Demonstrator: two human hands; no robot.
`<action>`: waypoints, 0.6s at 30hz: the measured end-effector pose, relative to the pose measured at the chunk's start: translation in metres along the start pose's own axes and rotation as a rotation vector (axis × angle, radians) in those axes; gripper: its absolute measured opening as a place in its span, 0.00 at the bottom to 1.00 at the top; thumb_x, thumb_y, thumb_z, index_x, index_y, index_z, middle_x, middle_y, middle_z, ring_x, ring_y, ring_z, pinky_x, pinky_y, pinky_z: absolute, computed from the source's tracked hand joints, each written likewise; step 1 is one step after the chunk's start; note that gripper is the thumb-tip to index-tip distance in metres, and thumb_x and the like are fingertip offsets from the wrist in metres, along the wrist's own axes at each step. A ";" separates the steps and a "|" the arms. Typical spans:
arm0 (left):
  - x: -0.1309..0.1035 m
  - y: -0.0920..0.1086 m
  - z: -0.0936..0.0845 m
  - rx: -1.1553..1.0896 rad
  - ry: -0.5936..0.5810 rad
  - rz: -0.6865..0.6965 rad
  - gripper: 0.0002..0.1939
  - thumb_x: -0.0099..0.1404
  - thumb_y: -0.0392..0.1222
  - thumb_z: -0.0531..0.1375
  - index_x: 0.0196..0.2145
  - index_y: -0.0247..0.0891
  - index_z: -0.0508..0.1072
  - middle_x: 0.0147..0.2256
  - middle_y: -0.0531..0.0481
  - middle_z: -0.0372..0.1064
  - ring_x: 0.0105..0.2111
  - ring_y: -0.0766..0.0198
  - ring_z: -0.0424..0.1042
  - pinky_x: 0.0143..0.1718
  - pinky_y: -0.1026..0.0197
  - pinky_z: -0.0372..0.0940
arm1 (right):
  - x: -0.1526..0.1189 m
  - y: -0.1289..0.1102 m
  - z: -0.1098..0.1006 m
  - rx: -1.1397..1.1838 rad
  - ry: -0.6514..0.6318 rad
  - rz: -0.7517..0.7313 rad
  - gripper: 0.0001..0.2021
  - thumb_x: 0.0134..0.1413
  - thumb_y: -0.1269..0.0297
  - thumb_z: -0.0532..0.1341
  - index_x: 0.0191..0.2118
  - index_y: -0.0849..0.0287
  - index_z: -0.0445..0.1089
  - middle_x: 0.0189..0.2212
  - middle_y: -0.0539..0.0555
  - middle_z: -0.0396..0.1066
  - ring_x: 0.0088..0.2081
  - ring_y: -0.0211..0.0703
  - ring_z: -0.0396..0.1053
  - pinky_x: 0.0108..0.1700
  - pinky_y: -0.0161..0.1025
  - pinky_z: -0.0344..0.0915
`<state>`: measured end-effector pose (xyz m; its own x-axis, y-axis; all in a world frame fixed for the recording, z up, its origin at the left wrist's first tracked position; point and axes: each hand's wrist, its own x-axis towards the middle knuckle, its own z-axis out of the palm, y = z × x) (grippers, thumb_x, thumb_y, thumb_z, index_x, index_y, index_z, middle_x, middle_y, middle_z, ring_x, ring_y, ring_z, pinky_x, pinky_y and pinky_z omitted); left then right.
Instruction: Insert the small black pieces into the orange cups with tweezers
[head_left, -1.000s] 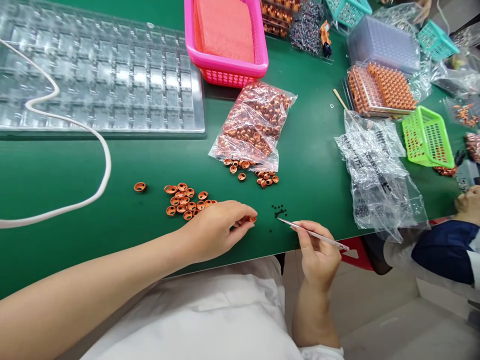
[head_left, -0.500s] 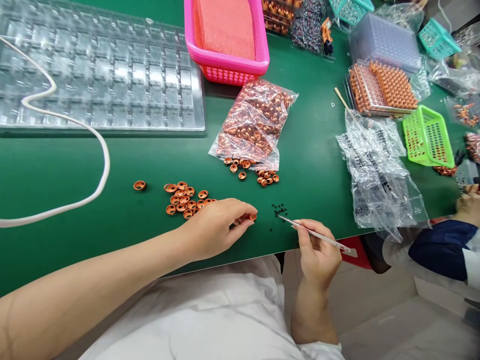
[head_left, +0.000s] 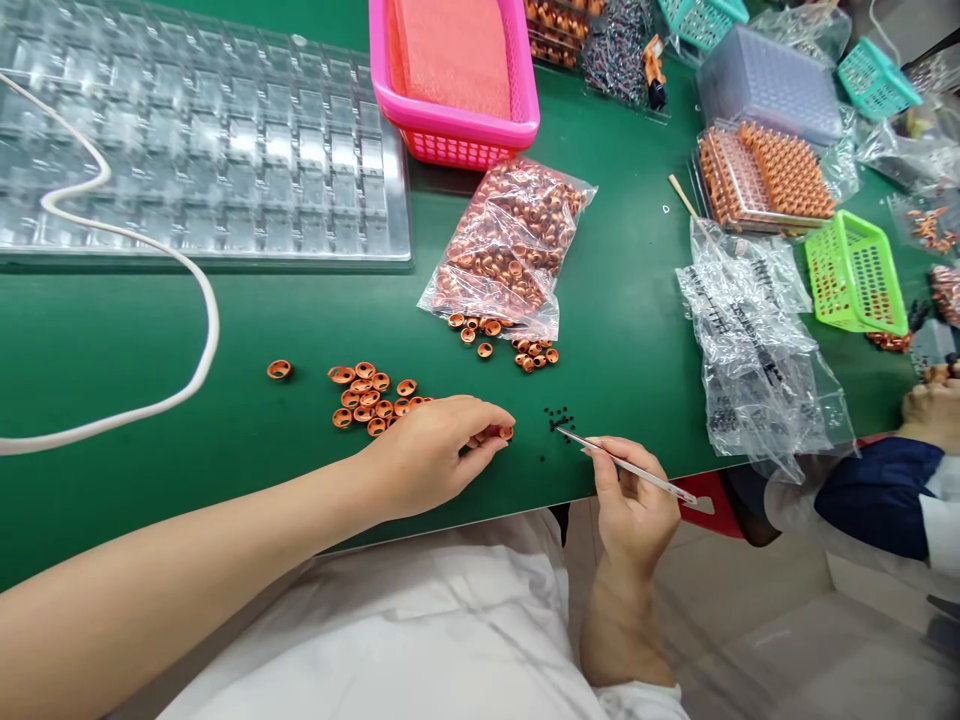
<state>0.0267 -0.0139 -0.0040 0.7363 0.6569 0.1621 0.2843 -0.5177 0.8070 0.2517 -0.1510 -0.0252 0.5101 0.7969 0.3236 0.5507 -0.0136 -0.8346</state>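
My left hand is closed in a pinch on a small copper-coloured cup with holes, just above the green table. My right hand grips a pair of slim metal tweezers, pointing left. The tweezers' tip reaches a cluster of tiny black pieces; whether it holds one is too small to tell. Beside my left hand lies a loose pile of copper-coloured cups, partly hidden by the hand. One single cup sits apart on the left.
A clear bag of copper cups has several spilled at its mouth. Behind it stands a pink basket. A clear tray and a white cable are left; plastic bags and a green basket right. A co-worker's hand shows far right.
My right hand and the tweezers have shifted very slightly left. The left hand stays in place with the cup. At the far right, the co-worker's hand and sleeve have moved slightly left.
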 end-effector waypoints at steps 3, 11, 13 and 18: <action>0.000 0.001 0.000 0.002 0.004 -0.003 0.07 0.72 0.34 0.59 0.43 0.36 0.77 0.34 0.51 0.78 0.31 0.65 0.77 0.34 0.65 0.69 | 0.000 -0.002 0.000 0.008 -0.006 -0.004 0.05 0.62 0.69 0.67 0.43 0.54 0.78 0.38 0.52 0.80 0.40 0.44 0.80 0.43 0.43 0.79; 0.001 0.000 0.000 0.003 0.005 -0.011 0.06 0.72 0.34 0.59 0.42 0.37 0.77 0.33 0.52 0.78 0.31 0.64 0.77 0.34 0.65 0.69 | 0.000 -0.003 0.002 -0.033 -0.030 -0.033 0.05 0.62 0.69 0.67 0.42 0.53 0.77 0.38 0.52 0.80 0.40 0.45 0.80 0.42 0.44 0.80; 0.001 0.000 -0.001 0.004 0.009 -0.012 0.06 0.72 0.35 0.59 0.42 0.37 0.77 0.33 0.52 0.78 0.31 0.64 0.76 0.34 0.64 0.68 | 0.000 -0.003 0.001 -0.036 -0.042 -0.049 0.06 0.61 0.70 0.67 0.43 0.53 0.77 0.38 0.53 0.80 0.40 0.45 0.79 0.42 0.44 0.80; -0.002 0.000 -0.001 -0.003 0.005 -0.012 0.06 0.72 0.35 0.59 0.43 0.36 0.77 0.33 0.52 0.78 0.30 0.64 0.76 0.33 0.64 0.68 | 0.000 -0.002 0.000 -0.044 -0.069 -0.114 0.09 0.61 0.72 0.67 0.45 0.53 0.76 0.38 0.53 0.80 0.40 0.45 0.80 0.42 0.45 0.80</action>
<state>0.0249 -0.0144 -0.0033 0.7297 0.6660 0.1551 0.2911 -0.5078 0.8108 0.2504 -0.1506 -0.0231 0.3970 0.8341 0.3830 0.6316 0.0545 -0.7734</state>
